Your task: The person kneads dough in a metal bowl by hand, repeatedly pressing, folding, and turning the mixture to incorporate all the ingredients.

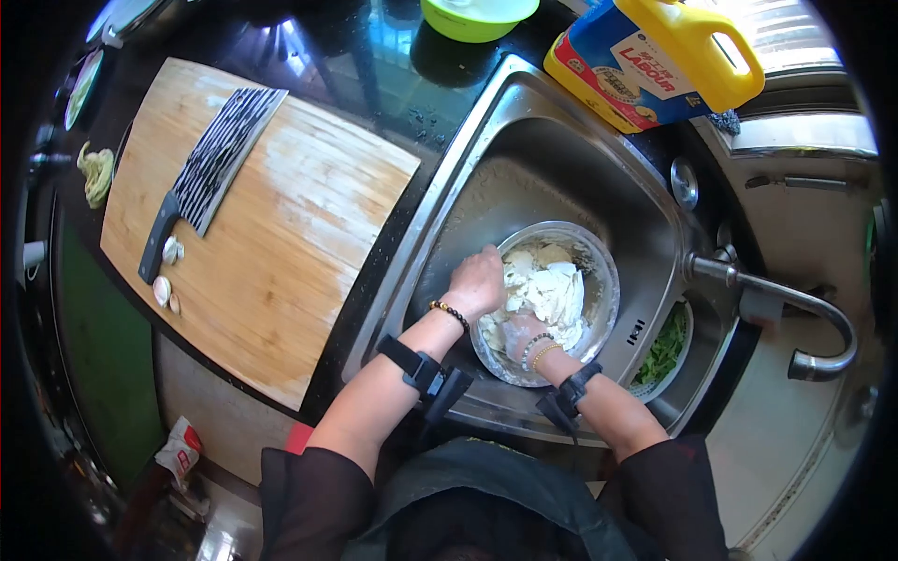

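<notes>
A metal bowl (606, 313) stands in the large sink basin, holding white floury dough (558, 292) in loose lumps. At the bowl's left rim is my left hand (477, 282), its fingers closed over the edge. My right hand (526, 335), dusted with flour, reaches down inside the bowl and touches the dough. Its fingertips are buried in the white mass, so how far they are bent is hidden. Beaded bracelets and dark straps circle both of my wrists.
Left of the sink (440, 201) lies a cutting board (309, 215) with a patterned cleaver (229, 154) and garlic cloves (163, 291). A yellow jug (655, 65) and green bowl (479, 23) stand behind. The faucet (776, 288) and leafy greens (666, 348) are right.
</notes>
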Demonstrator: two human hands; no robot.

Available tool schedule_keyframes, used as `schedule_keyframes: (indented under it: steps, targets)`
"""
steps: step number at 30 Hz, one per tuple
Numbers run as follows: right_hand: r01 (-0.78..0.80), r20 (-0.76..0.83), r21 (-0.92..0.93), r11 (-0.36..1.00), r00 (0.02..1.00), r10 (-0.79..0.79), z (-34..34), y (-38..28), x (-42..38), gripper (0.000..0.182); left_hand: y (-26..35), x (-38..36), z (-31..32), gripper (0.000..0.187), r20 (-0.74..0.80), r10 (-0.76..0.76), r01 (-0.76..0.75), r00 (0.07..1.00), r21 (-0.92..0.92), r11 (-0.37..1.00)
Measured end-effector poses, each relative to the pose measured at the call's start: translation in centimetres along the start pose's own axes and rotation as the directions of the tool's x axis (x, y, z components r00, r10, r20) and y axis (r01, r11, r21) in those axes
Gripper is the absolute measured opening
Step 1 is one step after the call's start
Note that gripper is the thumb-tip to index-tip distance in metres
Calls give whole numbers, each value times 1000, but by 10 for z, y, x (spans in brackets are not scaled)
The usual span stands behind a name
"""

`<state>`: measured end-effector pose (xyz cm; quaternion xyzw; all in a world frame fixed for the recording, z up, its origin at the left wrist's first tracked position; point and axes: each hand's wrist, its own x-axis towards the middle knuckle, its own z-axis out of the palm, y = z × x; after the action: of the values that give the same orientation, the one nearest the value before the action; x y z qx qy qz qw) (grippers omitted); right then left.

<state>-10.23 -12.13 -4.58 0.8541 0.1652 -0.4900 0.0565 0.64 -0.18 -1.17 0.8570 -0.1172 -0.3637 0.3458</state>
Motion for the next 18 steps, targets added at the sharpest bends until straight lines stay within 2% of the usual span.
schedule_keyframes:
  steps: [3, 4, 5, 6, 7, 8, 10, 11, 12, 14, 16, 18]
  targets:
    - [12, 92, 65, 998, 996, -18, -9, 4, -36, 22, -4, 3, 4, 29, 23, 19, -19, 1000, 14, 1000]
    - [84, -127, 351, 933, 991, -41, -18, 10, -58, 21, -5, 4, 6, 29, 23, 30, -30, 999, 27, 999]
    - [207, -341, 579, 789, 940, 4, -21, 20, -73, 22, -5, 4, 8, 29, 9, 19, -19, 1000, 16, 1000]
    - [201, -336, 568, 798, 942, 2, -20, 32, -81, 22, -3, 4, 7, 29, 2, 21, -21, 1000, 3, 1000]
    - [149, -451, 688, 710, 855, 257, -18, 45, -88, 23, -2, 3, 5, 29, 12, 17, -17, 1000, 4, 1000]
    - [143, -501, 792, 593, 708, 498, -16, 58, -92, 26, -2, 2, 4, 30, 19, 7, -7, 1000, 7, 1000]
    - [71, -371, 893, 444, 674, 639, -13, 85, -89, 36, -3, 1, 3, 30, 16, 3, -3, 1000, 25, 1000]
    - [34, -360, 889, 456, 668, 651, 19, 110, -69, 49, -2, 1, 2, 31, 26, 2, -3, 1000, 33, 999]
    - [40, -370, 881, 471, 678, 635, 23, 117, -54, 49, -2, 1, 1, 31, 37, 3, -4, 999, 39, 999]
    - [22, -216, 914, 406, 872, 440, 21, 129, -28, 59, -2, 1, 2, 31, 17, -19, 19, 1000, 27, 999]
    - [65, -257, 913, 403, 857, 446, 18, 121, -8, 60, -2, 1, 2, 31, 37, -15, 14, 999, 33, 999]
    - [157, -134, 987, -37, 923, 360, 11, 118, -2, 62, -2, 1, 1, 31, 42, -35, 33, 999, 44, 999]
